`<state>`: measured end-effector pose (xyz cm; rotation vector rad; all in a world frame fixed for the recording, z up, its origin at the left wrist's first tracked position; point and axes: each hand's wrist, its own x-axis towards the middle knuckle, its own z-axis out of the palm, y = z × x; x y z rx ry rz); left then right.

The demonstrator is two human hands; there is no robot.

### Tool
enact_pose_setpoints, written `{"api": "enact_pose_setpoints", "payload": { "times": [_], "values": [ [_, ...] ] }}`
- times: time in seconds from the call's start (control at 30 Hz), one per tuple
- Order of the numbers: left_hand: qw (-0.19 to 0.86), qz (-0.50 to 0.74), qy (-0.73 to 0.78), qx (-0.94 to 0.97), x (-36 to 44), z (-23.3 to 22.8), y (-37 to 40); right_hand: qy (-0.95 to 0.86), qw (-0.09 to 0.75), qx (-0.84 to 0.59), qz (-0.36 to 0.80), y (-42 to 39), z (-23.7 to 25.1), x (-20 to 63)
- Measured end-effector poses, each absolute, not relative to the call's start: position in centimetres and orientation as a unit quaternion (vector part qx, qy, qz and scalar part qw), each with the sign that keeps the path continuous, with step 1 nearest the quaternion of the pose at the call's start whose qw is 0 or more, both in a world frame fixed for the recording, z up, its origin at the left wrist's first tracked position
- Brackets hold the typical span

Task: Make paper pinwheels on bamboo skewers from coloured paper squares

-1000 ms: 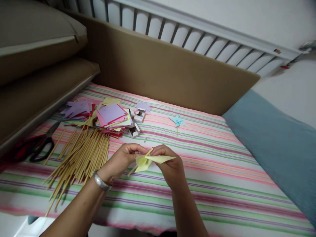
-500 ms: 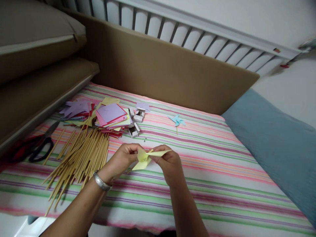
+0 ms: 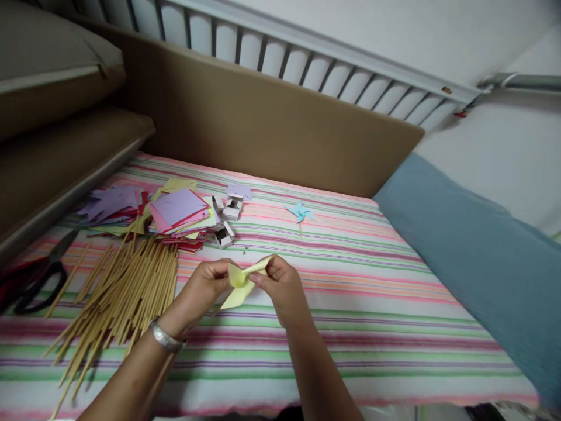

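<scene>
Both my hands are up over the striped sheet (image 3: pixel 350 304), pinching one yellow paper piece (image 3: pixel 239 286) between them: left hand (image 3: pixel 204 289) closed on its left side, right hand (image 3: pixel 280 286) closed on the folded flap at the top right. It hangs in the air just above the sheet, not resting on it. I'd judge the paper very light, thin and floppy; it creases and tears easily, so fingertip pinches near the folds and the centre suit it better than the loose corners. Not slippery, little force needed. A silver bracelet (image 3: pixel 165 338) sits on my left wrist. To the left lie a pile of bamboo sticks (image 3: pixel 127 292), a stack of coloured paper squares (image 3: pixel 175 210), small open boxes (image 3: pixel 225 222) and scissors (image 3: pixel 35 280). A finished blue pinwheel (image 3: pixel 299 212) lies further back. No brand, label or writing is readable anywhere.
</scene>
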<state>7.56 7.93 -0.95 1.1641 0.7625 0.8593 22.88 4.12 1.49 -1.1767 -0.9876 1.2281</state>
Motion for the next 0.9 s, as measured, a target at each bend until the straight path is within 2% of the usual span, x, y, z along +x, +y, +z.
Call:
{"api": "enact_pose_setpoints", "payload": {
  "times": [0.33,0.5,0.57,0.73,0.9],
  "values": [
    [0.699,0.383,0.353,0.49,8.0,-0.9,7.9,-0.414,0.556,-0.512,0.507,4.3,1.5,22.7],
    [0.741,0.455,0.35,0.348,8.1,-0.8,8.4,-0.399,0.585,-0.549,0.444,4.9,0.2,23.0],
    [0.75,0.494,0.333,0.288,7.7,-0.8,8.8,-0.405,0.573,-0.568,0.431,5.0,-0.5,23.0],
    [0.737,0.554,0.315,0.223,6.9,-0.8,9.6,-0.433,0.439,-0.546,0.568,4.4,-1.9,21.6],
    [0.722,0.58,0.32,0.202,7.2,-0.9,9.6,-0.41,0.432,-0.506,0.624,3.6,-2.0,19.6]
  ]
}}
